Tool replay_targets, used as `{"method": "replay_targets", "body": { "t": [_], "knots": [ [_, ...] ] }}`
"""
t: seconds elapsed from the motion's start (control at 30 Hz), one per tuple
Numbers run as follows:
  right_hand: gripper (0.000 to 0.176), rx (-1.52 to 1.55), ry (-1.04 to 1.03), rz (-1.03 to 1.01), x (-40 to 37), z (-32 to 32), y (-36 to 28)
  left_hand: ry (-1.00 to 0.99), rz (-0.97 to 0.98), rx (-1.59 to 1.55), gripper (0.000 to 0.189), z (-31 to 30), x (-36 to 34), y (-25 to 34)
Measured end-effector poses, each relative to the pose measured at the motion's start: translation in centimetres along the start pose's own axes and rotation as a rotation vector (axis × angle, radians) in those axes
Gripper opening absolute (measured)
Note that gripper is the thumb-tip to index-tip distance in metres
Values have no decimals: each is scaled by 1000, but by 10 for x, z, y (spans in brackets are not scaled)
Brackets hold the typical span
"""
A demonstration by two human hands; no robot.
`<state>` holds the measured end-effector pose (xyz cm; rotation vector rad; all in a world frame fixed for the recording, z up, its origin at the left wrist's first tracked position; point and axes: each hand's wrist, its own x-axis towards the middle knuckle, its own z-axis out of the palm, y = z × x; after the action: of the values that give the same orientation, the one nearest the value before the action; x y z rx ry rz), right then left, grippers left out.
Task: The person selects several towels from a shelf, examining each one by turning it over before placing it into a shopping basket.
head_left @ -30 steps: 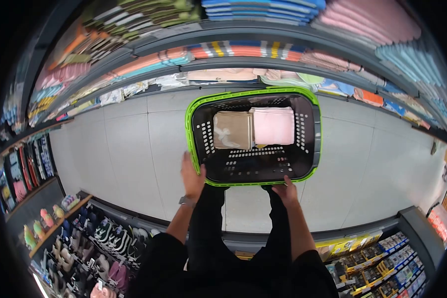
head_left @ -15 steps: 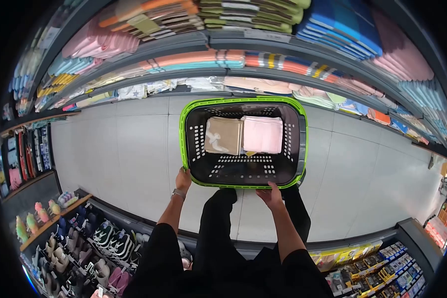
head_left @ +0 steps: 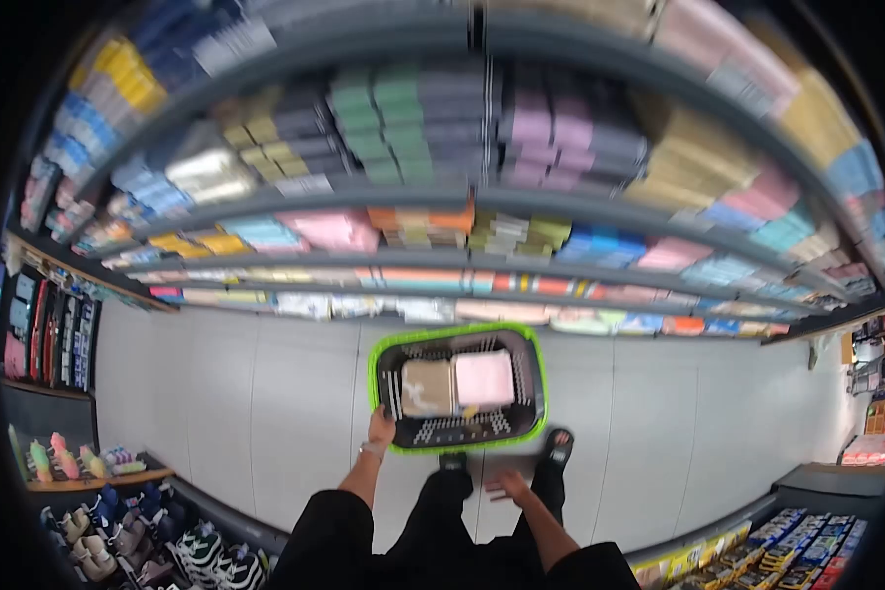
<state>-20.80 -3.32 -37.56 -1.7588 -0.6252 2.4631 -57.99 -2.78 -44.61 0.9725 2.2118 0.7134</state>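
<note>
Here, the left hand grips the basket; the right hand spreads, released.

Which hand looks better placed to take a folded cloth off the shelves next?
Probably the right: the right hand is open and off the basket, while the left hand holds its rim.

Ahead of the person's feet, I have a basket over the aisle floor. In it, the left cloth lies beside the right cloth. Beyond, tiered shelves cross my view, bearing stacked textiles. Shoes lie lower left; packaged goods, lower right.
</note>
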Motion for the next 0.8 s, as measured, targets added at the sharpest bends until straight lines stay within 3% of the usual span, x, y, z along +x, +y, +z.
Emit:
{"method": "replay_targets", "body": {
  "t": [0.1, 0.13, 0.17, 0.27, 0.33, 0.37, 0.47, 0.63, 0.7, 0.77, 0.8],
  "knots": [
    [35, -12, 63, -48, -44, -15, -7, -44, 51, -114, 34, -54, -9, 79],
    [36, -32, 143, 24, -64, -13, -24, -14, 87, -103, 31, -60, -8, 83],
    [36, -13, 218, 13, -66, -25, -23, -112, 115, -95, 27, -73, -7, 95],
    [35, 69, 296, 6, -104, -41, -50, -47, 165, -143, 24, -76, -10, 88],
    [34, 69, 321, -38, -123, -55, -66, -186, -64, -377, 22, -80, -13, 95],
    [34, 73, 317, -50, -125, -63, -73, -182, -52, -374, 22, -82, -14, 100],
    [39, 102, 292, -96, -116, -89, -76, -241, -298, -580, 15, -101, -44, 137],
    [37, 113, 258, -80, -112, -106, -99, -182, -386, -595, 13, -97, -52, 164],
    [37, 97, 236, -79, -106, -113, -106, -165, -278, -610, 13, -106, -45, 180],
    [36, 88, 198, -45, -98, -123, -114, -126, 61, -622, 18, -122, -19, 199],
    [36, 61, 177, -41, -96, -128, -118, -18, 180, -630, 20, -140, -13, 240]
  ]
}}
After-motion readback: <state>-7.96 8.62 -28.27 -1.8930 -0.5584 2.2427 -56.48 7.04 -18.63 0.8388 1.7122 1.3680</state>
